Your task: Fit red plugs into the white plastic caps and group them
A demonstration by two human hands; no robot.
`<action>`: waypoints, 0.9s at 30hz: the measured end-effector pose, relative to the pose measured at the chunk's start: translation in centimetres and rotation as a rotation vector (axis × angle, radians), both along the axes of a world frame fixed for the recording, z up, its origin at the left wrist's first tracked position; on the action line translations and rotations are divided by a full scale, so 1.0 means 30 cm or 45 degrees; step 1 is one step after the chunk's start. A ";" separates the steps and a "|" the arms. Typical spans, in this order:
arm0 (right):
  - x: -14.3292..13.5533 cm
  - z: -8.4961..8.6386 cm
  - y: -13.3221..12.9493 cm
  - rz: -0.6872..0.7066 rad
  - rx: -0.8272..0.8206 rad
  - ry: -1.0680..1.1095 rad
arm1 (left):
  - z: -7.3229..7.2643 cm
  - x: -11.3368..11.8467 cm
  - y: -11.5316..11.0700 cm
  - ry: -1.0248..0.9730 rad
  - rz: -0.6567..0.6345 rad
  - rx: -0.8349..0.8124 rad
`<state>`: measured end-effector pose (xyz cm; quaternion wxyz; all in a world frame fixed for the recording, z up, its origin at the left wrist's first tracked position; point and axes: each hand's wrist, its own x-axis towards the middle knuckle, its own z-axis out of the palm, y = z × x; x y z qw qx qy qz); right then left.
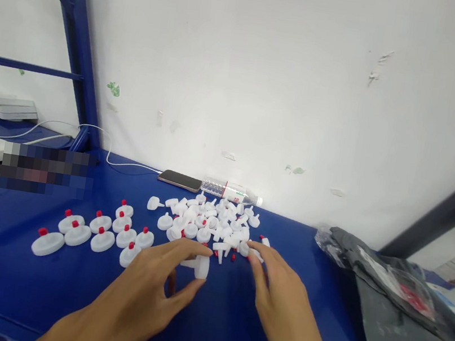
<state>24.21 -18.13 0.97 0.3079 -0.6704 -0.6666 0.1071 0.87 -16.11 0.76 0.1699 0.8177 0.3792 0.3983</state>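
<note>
White plastic is what the left hand has, seen from the head camera: one white cap with a thin spout. The pointing finger is on top and the thumb is below, and they pinch the round part between their tips. The cap is tipped on its side. Its long way runs from left to right, about level, with the spout pointing left, in toward the palm, and the flat round end facing right, toward the other hand.

The right hand is at the near right edge of a pile of white caps. Its thumb and pointing finger are close together around a small white piece, but I cannot tell if they pinch it or only touch it. From these fingertips, the held cap lies to the left and a bit closer to the person, with a gap between. The right hand is nearer to the pile and to the small red tips lying beside it.

Left of the left hand, caps with red tops stand on the blue table, and their red ends point up.
</note>
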 end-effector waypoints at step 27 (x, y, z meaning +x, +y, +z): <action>-0.025 0.026 0.005 0.199 -0.263 -0.381 | -0.020 0.027 -0.002 0.411 -0.023 -0.347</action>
